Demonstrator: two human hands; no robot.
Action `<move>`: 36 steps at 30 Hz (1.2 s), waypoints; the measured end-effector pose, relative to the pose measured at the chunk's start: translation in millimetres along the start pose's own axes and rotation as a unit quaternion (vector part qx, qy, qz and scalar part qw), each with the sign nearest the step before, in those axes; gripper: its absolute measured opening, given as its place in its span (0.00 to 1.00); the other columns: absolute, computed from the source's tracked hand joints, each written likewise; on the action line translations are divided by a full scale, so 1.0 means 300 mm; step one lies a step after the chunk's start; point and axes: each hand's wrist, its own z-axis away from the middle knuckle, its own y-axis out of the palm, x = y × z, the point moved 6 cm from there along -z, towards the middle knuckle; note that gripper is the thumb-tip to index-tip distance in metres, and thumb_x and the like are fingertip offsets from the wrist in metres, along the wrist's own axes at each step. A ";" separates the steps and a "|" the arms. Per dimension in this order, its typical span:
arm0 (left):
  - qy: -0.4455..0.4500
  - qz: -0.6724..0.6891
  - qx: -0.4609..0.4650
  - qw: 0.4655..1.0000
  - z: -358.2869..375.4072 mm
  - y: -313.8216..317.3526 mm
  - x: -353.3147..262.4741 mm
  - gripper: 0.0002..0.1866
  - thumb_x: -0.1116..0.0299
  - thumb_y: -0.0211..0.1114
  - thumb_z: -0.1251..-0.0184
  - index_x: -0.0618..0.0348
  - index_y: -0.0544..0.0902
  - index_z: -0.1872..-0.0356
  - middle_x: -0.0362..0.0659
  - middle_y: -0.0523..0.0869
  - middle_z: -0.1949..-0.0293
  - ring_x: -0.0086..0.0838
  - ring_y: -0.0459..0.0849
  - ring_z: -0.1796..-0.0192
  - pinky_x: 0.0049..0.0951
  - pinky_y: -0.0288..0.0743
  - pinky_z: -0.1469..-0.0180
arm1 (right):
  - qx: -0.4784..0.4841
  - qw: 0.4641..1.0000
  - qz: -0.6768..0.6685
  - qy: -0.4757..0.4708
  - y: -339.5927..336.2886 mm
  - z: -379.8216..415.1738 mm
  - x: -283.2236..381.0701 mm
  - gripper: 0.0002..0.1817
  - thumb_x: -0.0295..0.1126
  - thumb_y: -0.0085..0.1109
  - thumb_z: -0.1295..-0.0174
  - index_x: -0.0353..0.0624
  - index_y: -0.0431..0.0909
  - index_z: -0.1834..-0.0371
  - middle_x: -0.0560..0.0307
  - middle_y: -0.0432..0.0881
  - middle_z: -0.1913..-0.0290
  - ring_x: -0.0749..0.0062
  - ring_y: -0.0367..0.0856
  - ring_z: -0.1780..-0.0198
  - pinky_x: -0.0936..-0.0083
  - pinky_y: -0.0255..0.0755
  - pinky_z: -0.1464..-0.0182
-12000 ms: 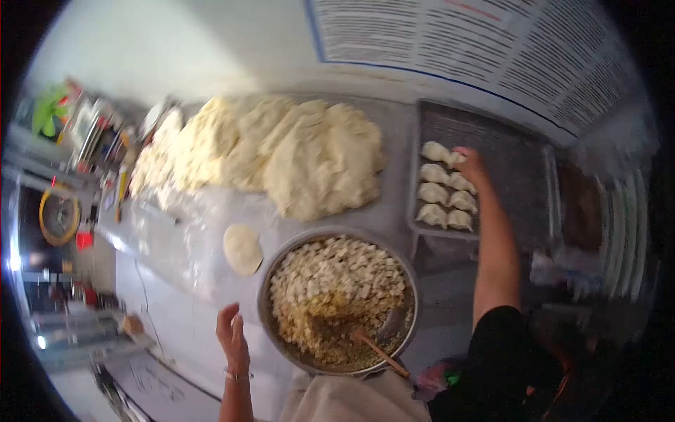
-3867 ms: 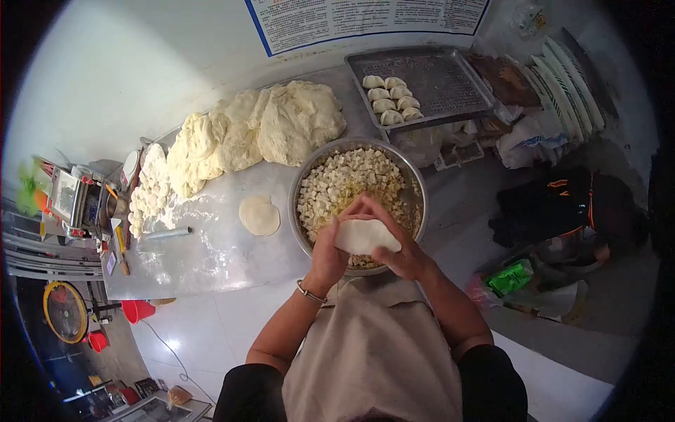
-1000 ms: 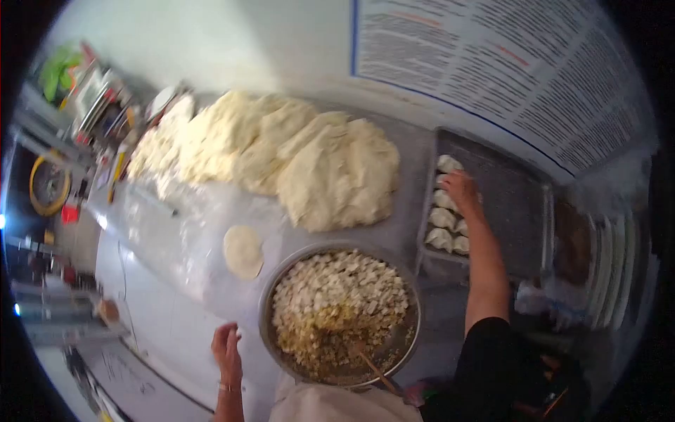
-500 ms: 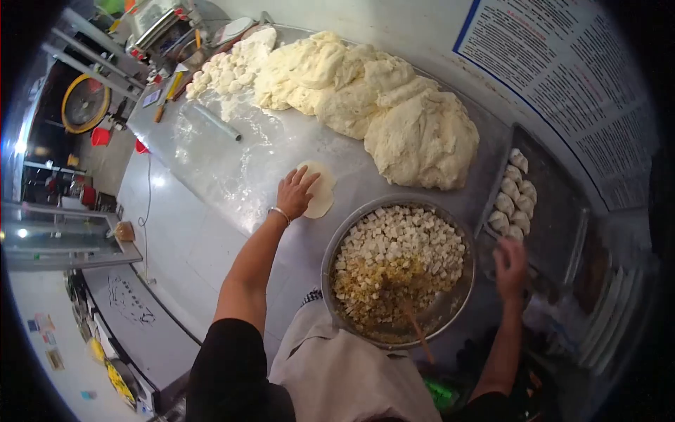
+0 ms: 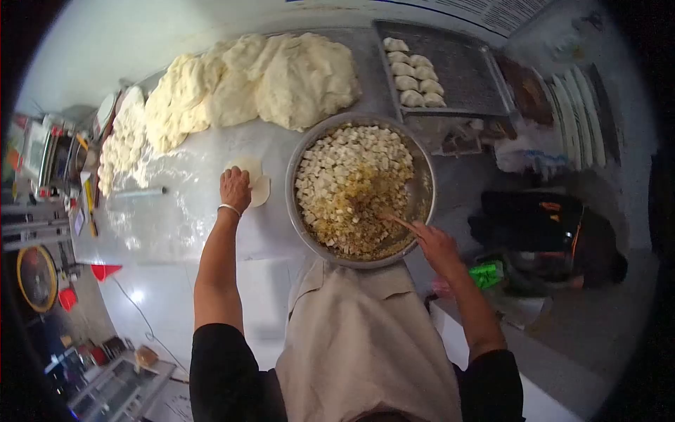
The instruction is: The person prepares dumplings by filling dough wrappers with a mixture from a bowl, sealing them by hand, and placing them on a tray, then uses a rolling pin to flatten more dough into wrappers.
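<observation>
My left hand (image 5: 235, 188) is on the steel table, its fingers bent and close together over the edge of a thin round dough wrapper (image 5: 245, 164). A second wrapper edge (image 5: 261, 192) shows beside it; the two overlap. My fingertips partly cover the dough. My right hand (image 5: 437, 246) is closed round the wooden handle (image 5: 401, 222) of a stirring tool. Its lower end is buried in the filling (image 5: 351, 190), pale cubes mixed with yellowish crumbly bits, inside a large steel bowl (image 5: 290, 184) in front of me.
Large dough mounds (image 5: 309, 81) lie along the wall, with small dough pieces (image 5: 123, 144) and a rolling pin (image 5: 140, 192) at left. A dark tray (image 5: 467, 74) holds several folded dumplings (image 5: 415, 74). White trays (image 5: 580, 119) stand at far right.
My view has turned to the right. My right hand has come from beside the dumpling tray to the wooden handle and gripped it. My left hand's fingers, spread before, are now drawn together.
</observation>
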 end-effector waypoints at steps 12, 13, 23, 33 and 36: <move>-0.191 0.591 -0.035 0.783 0.237 0.043 0.098 0.18 0.70 0.58 0.43 0.64 0.76 0.50 0.52 0.83 0.53 0.42 0.83 0.51 0.38 0.78 0.51 | 0.025 0.983 0.163 0.079 -0.074 -0.031 0.025 0.13 0.28 0.52 0.34 0.41 0.80 0.48 0.46 0.85 0.65 0.49 0.87 0.60 0.49 0.78 0.58; -0.199 0.694 -0.079 0.688 0.280 -0.053 0.055 0.19 0.69 0.58 0.42 0.64 0.77 0.49 0.50 0.83 0.51 0.40 0.82 0.50 0.38 0.78 0.50 | 0.044 0.986 0.145 0.071 -0.044 -0.030 0.029 0.13 0.28 0.52 0.34 0.41 0.81 0.50 0.45 0.85 0.64 0.50 0.87 0.59 0.51 0.78 0.57; -0.280 0.921 0.010 0.269 0.450 -0.109 -0.164 0.25 0.60 0.58 0.24 0.62 0.69 0.32 0.49 0.76 0.34 0.43 0.75 0.33 0.51 0.67 0.28 | 0.053 0.937 -0.317 0.134 0.184 -0.033 0.099 0.18 0.30 0.50 0.31 0.37 0.81 0.42 0.47 0.86 0.59 0.59 0.85 0.57 0.62 0.77 0.52; -0.266 0.921 0.088 0.271 0.300 -0.152 -0.536 0.26 0.59 0.49 0.20 0.64 0.64 0.29 0.52 0.72 0.31 0.47 0.71 0.30 0.53 0.62 0.26 | -0.067 0.867 -0.486 0.082 0.159 0.073 0.096 0.22 0.40 0.52 0.26 0.37 0.77 0.35 0.62 0.79 0.70 0.78 0.75 0.70 0.76 0.73 0.65; -0.258 0.905 0.126 0.315 0.250 -0.172 -0.710 0.27 0.55 0.44 0.18 0.62 0.62 0.27 0.51 0.69 0.29 0.46 0.68 0.28 0.51 0.60 0.25 | -0.111 0.886 -0.447 0.059 0.059 0.109 0.136 0.22 0.38 0.52 0.25 0.38 0.76 0.35 0.58 0.82 0.68 0.77 0.78 0.69 0.74 0.74 0.63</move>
